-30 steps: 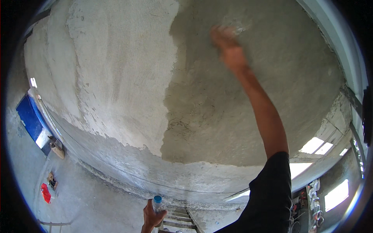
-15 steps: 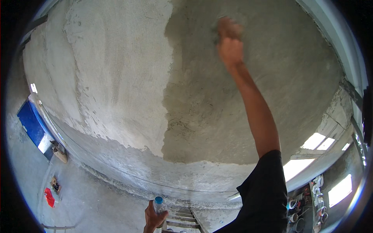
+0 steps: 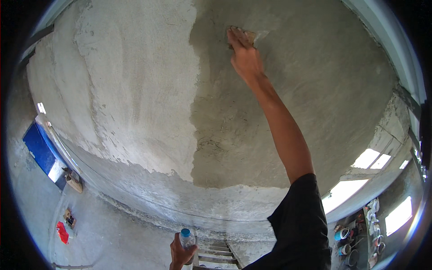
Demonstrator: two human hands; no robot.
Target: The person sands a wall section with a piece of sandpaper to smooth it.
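Plaster wall is looming: just past twelve, the right hand is clasping a flat tan pad against it; near six, the left hand is clamping a bottle cap-up, probably preventing spills.

Site: building interior, apparently unfinished or under renovation.
Evidence: bare cement wall, partly covered by a darker plaster-like coat with ragged left edge; raw grey concrete floor; ladder at bottom centre; buckets clustered lower right; bright window opening in another grey wall.
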